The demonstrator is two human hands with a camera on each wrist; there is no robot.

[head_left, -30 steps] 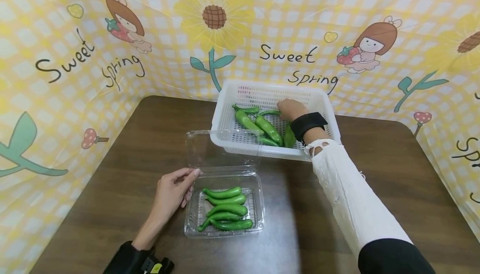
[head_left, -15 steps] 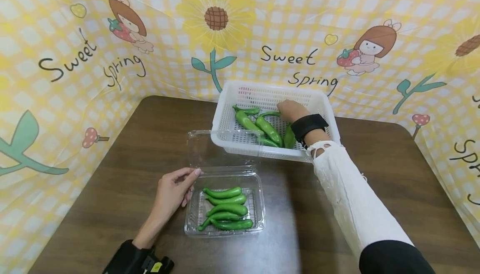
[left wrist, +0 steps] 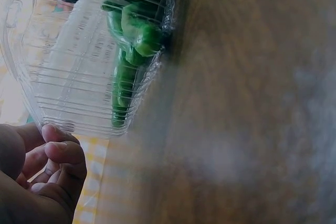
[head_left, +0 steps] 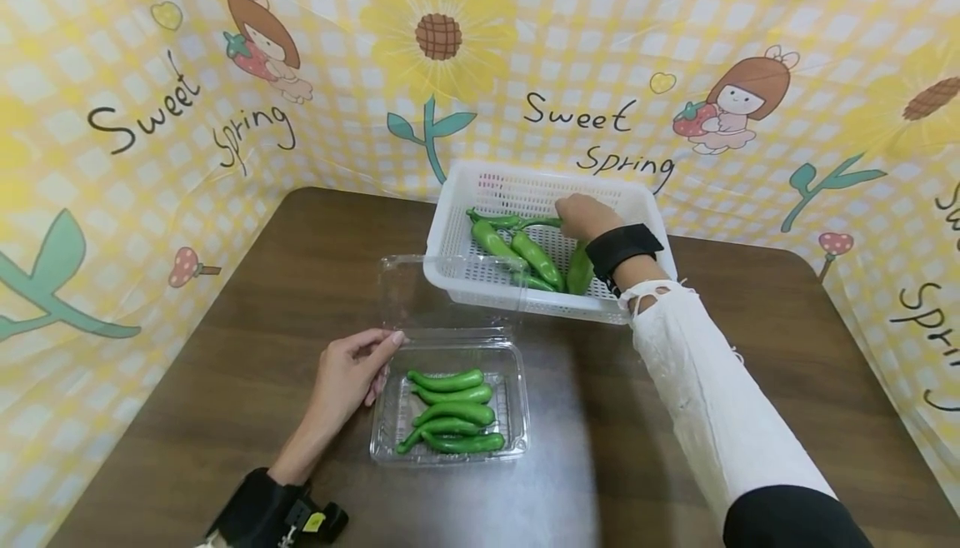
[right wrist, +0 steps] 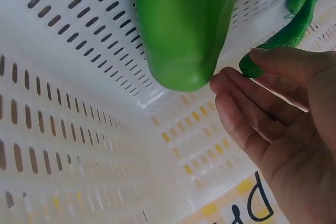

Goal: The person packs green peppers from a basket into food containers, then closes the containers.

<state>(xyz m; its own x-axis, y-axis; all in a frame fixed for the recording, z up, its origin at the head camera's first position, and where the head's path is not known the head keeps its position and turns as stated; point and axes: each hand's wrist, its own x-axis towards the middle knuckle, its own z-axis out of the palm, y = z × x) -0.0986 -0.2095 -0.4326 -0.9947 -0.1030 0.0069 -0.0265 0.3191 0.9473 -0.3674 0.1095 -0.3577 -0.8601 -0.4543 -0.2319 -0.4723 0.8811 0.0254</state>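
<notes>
Left hand (head_left: pixel 347 377) pinches clear container (head_left: pixel 385 431) at its edge; right hand (head_left: pixel 589 219) pinches slim green pepper (right wrist: pixel 287 34) in white basket (head_left: pixel 540 304).

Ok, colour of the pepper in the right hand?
Dark green pepper; shows best in the right wrist view.

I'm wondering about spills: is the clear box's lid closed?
No, the lid is open at the far side of the box, leaving five peppers inside uncovered.
</notes>
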